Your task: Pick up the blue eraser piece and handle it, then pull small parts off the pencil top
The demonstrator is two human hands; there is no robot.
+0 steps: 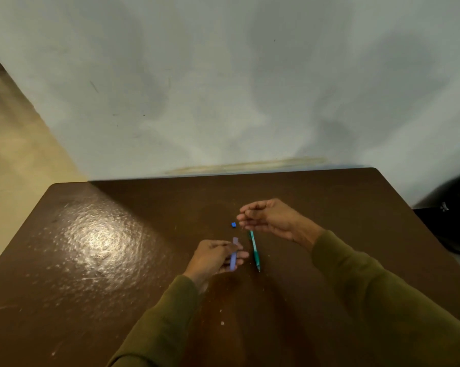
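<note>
A: In the head view, what does the left hand (213, 256) hold?

B: It grips a pale purple pen barrel (234, 254), fingers and thumb curled round it. The barrel stands nearly upright in the picture, just above the brown table (104, 260), and it is blurred.

A: And the right hand (269, 218)?

B: It hovers further back, fingers bent toward the thumb. Whether it pinches something thin cannot be told; the fingertips (240, 217) are blurred.

A: What lies near them?

B: A small blue cap (233, 224) sits on the table just left of the right fingertips, apart from them. A teal pen (254, 250) lies on the table between the two hands, running from under the right hand toward the person, tip nearest the viewer. It is just beside the purple barrel but not touching it.

A: Anything else?

B: Both arms wear olive-green sleeves (382, 300). A pale wall (223, 88) rises behind the table, a beige floor (9, 154) shows at left, and a dark object (454, 221) stands at the right edge.
</note>
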